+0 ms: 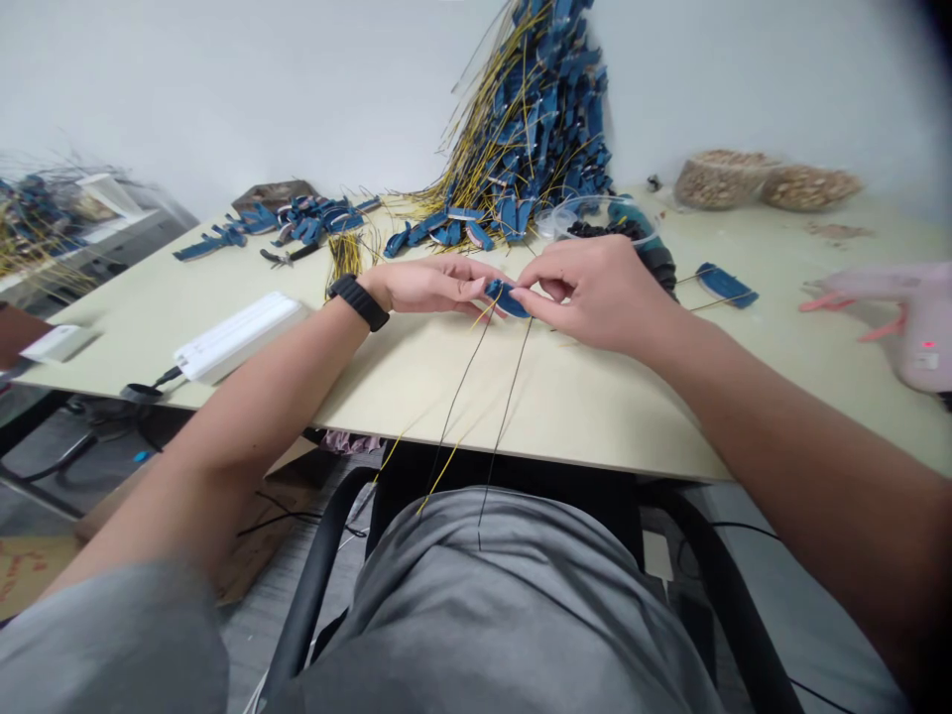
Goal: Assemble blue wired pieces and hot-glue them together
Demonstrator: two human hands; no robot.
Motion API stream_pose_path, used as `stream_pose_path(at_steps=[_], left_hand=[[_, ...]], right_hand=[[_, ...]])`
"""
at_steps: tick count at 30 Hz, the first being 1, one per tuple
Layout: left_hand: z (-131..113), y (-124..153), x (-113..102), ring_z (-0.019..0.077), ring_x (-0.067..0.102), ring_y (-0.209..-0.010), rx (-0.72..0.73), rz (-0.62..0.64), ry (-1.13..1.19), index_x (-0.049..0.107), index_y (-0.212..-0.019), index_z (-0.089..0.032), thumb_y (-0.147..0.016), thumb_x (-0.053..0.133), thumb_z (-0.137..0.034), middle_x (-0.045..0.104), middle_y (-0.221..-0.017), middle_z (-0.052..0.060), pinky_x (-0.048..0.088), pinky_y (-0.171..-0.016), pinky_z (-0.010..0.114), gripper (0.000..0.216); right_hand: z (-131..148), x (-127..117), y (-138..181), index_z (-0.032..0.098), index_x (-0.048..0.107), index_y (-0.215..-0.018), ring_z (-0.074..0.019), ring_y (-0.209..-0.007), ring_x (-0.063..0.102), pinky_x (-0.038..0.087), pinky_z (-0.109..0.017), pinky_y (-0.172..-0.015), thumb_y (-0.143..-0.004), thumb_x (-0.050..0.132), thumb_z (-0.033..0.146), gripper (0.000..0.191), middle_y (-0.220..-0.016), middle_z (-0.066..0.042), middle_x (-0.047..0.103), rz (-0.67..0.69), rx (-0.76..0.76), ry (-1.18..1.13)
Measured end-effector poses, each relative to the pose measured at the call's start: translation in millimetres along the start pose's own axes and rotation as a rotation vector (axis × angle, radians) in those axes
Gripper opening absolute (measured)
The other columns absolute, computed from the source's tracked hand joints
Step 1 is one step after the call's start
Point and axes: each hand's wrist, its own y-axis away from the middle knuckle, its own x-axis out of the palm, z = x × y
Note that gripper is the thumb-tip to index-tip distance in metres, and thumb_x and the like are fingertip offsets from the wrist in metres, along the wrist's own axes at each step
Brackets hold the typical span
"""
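Note:
A small blue piece with thin black and yellow wires is held between my two hands above the table. My left hand, with a black watch on the wrist, supports it with thumb and fingers at its left end. From the other side, my right hand pinches its right end. Two black wires and yellow wires trail from it over the table edge onto my lap. The fingers hide part of the piece.
Behind my hands rises a tall heap of blue wired pieces. A white power strip lies left. At right are another blue piece and a pink glue gun. Bags of tan bits and a clear tub stand behind.

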Motion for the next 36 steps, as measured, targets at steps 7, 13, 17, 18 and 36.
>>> stream_pose_path(at_steps=[7,13,17,18,36], left_hand=[[24.1,-10.6,-3.1,0.0382,0.094,-0.137,0.092,0.044,0.296,0.102,-0.127,-0.024,-0.082,0.114,-0.093,0.097,-0.146,0.020,0.075,-0.125,0.052,0.083],[23.4,-13.2,-1.8,0.0481,0.092,-0.142,0.146,0.016,0.328,0.099,-0.123,-0.019,-0.070,0.120,-0.085,0.096,-0.138,0.025,0.076,-0.125,0.061,0.088],[14.1,-10.4,-3.0,0.0426,0.090,-0.144,0.196,0.006,0.267,0.100,-0.118,-0.022,-0.069,0.119,-0.080,0.097,-0.139,0.020,0.073,-0.126,0.048,0.078],[12.0,-10.0,-3.2,0.0415,0.090,-0.144,0.210,0.008,0.253,0.100,-0.117,-0.022,-0.070,0.119,-0.079,0.097,-0.138,0.019,0.071,-0.128,0.047,0.076],[5.5,-1.7,-9.1,0.0472,0.087,-0.154,0.132,-0.034,0.164,0.099,-0.128,-0.020,-0.058,0.129,-0.056,0.095,-0.129,0.017,0.065,-0.133,0.048,0.084]], right_hand=[[-21.9,28.8,-0.2,0.026,0.093,-0.120,-0.0310,-0.096,0.073,0.056,-0.045,-0.090,-0.124,0.068,0.038,0.029,-0.103,-0.011,0.083,-0.216,-0.305,0.043],[-24.8,44.4,3.4,0.025,0.092,-0.140,-0.0284,-0.100,0.079,0.054,-0.041,-0.081,-0.132,0.058,0.031,0.036,-0.108,-0.010,0.081,-0.355,-0.486,0.174],[-17.8,43.9,6.8,0.024,0.090,-0.125,-0.0268,-0.102,0.080,0.053,-0.039,-0.079,-0.136,0.053,0.032,0.040,-0.104,-0.009,0.078,-0.385,-0.484,0.254],[-16.7,43.6,7.3,0.024,0.089,-0.121,-0.0258,-0.101,0.080,0.052,-0.039,-0.078,-0.137,0.052,0.033,0.042,-0.105,-0.009,0.079,-0.395,-0.496,0.272],[-0.9,17.8,8.6,0.025,0.091,-0.127,-0.0224,-0.083,0.072,0.062,-0.041,-0.087,-0.120,0.068,0.029,0.025,-0.097,-0.006,0.081,-0.575,-0.377,0.078]])
